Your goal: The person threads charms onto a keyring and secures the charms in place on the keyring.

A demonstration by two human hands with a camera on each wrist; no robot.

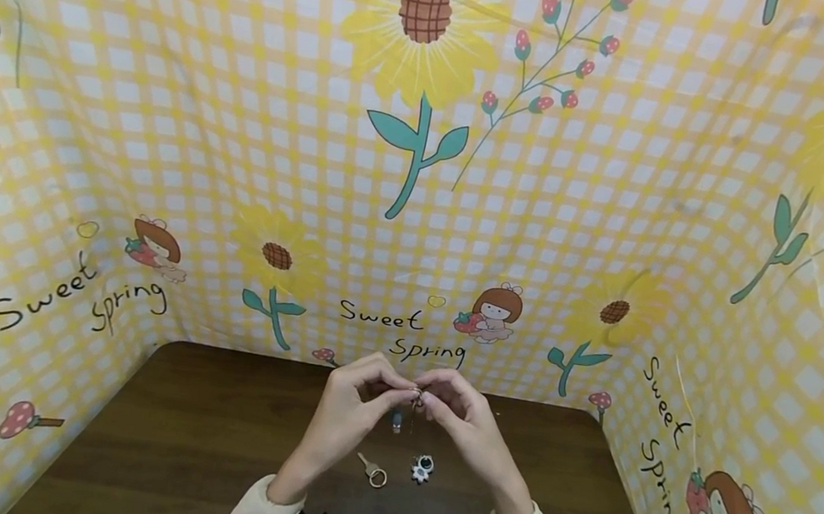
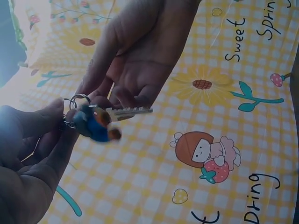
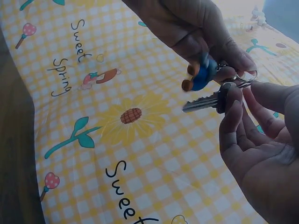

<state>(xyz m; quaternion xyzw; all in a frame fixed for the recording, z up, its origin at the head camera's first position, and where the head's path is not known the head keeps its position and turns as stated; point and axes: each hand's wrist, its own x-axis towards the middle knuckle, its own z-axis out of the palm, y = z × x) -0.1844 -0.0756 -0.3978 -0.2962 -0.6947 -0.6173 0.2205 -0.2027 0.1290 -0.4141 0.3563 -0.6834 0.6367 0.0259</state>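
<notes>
Both hands meet above the table. In the head view my left hand (image 1: 352, 397) and right hand (image 1: 466, 418) touch at the fingertips around a small metal key ring (image 3: 247, 78). My left hand pinches the ring near the chain of a small blue figurine charm (image 2: 96, 125), which hangs blurred below. Between thumb and fingers, my right hand (image 3: 261, 140) holds a silver key (image 3: 202, 103) by its dark head, close to the ring. Whether the key is threaded on the ring cannot be told.
On the dark brown table (image 1: 210, 454) lie a brass-coloured key with a ring (image 1: 369, 466) and a white and black charm (image 1: 422, 468). A yellow checked cloth (image 1: 412, 257) with printed flowers surrounds the table at the back and sides.
</notes>
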